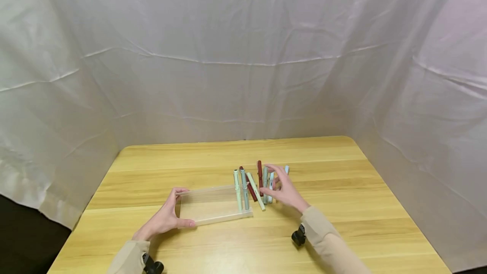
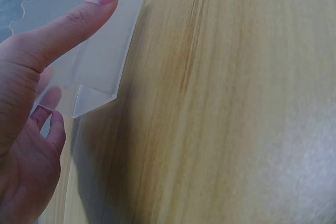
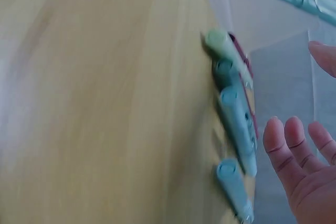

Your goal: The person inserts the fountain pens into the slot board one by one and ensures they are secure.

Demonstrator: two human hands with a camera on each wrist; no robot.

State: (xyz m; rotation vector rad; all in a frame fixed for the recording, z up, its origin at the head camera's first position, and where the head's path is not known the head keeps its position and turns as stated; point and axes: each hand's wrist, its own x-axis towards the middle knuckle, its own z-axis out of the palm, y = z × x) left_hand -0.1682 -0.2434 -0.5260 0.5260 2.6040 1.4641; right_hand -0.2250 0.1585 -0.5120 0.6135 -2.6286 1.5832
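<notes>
My left hand (image 1: 167, 218) grips the left end of a clear plastic pen tray (image 1: 209, 207), thumb at its near edge and fingers at the far edge. In the left wrist view the thumb lies along the tray's (image 2: 100, 64) side wall. A mint pen (image 1: 238, 191) and a grey-blue pen (image 1: 244, 191) lie side by side across the tray's right end. My right hand (image 1: 286, 193) arches above the loose pens, thumb and fingers apart with nothing between them. Beneath and beside it lie a dark red pen (image 1: 260, 176), a grey-green pen (image 1: 265, 187) and a light blue pen (image 1: 271, 189).
Between tray and right hand, a pale green pen (image 1: 255, 192) lies slanted over another dark red pen (image 1: 251, 192). Another light blue pen (image 1: 287, 170) shows beyond the right hand. The wooden table (image 1: 327, 231) is bordered by grey-white curtains (image 1: 243, 96) behind and at both sides.
</notes>
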